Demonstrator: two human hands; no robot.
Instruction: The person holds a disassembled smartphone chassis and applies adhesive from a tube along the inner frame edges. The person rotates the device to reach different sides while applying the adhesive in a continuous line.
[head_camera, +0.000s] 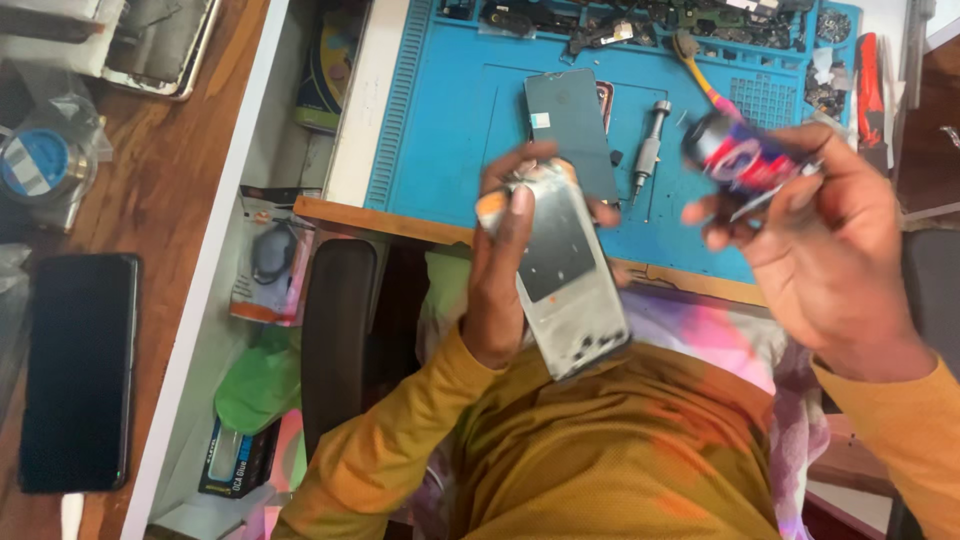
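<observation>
Above the lap, the left hand (500, 280) wraps its fingers round the edges of a thin, stiff, likely fragile grey phone frame (572, 285), while the right hand (820, 240) pinches a small red-and-blue tube (740, 155), probably light, over the blue rubber work mat (450, 130).

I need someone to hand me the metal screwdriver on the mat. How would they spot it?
Start at the blue work mat on the desk. Near its middle lies a dark phone screen panel; the screwdriver lies just right of it, beyond the left hand. It is short, silver-grey and knurled, unlike the yellow-and-pink-handled tool above it.
</observation>
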